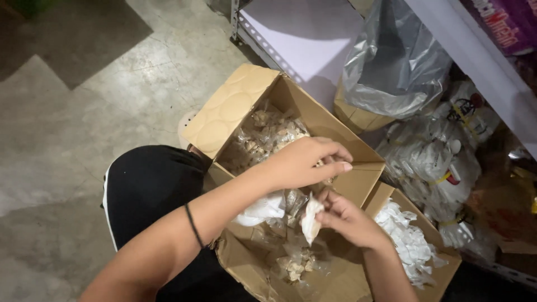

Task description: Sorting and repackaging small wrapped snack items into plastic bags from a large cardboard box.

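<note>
1. My left hand (305,162) hangs over the open cardboard box (335,131). Its fingers are curled down and pinched together at the tips. I cannot tell if it holds anything.
2. My right hand (344,218) is closed on a small white packet (310,219). I pinch it between my thumb and fingers, just below my left hand.
3. The box is full of clear bags of small tan pieces (263,134). One flap of the box stands open on the far left side.
4. More of these clear bags (295,263) lie lower down, near my arms, on a flat piece of cardboard.
5. A soft white bag (262,210) lies under my left wrist.
6. A second box to the right holds a pile of white plastic pieces (408,240).
7. A thin black band (194,225) is round my left arm.
8. The boxes sit on the grey floor (84,112), next to a metal shelf (268,47). A shiny grey bag (391,61) rests there too.
</note>
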